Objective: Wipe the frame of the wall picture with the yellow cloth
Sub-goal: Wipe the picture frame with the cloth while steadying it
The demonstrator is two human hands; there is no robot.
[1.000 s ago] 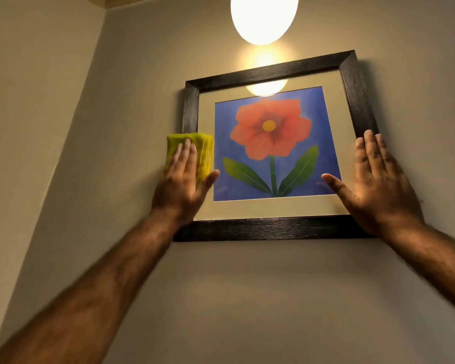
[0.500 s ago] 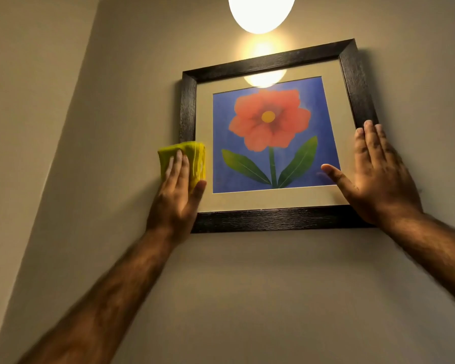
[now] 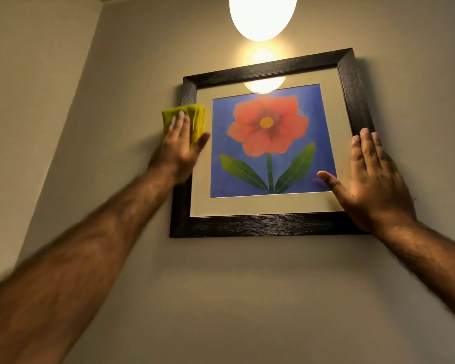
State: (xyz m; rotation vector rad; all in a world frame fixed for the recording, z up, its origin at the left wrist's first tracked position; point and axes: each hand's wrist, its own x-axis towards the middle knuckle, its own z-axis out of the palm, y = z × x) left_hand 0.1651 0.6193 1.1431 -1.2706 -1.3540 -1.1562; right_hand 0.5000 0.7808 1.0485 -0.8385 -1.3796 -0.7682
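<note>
A dark wooden picture frame hangs on the beige wall, holding a red flower print on blue with a cream mat. My left hand presses a folded yellow cloth flat against the frame's left side, about halfway up; the hand hides that stretch of the frame. My right hand lies flat with fingers spread over the frame's lower right side and corner, its thumb resting on the glass.
A lit oval lamp hangs just above the frame's top edge and reflects in the glass. A wall corner runs down to the left of the picture. Bare wall stretches below the frame.
My left hand slid the cloth down the left side of the frame, then back up to mid-height. My right hand stays on the right side.
</note>
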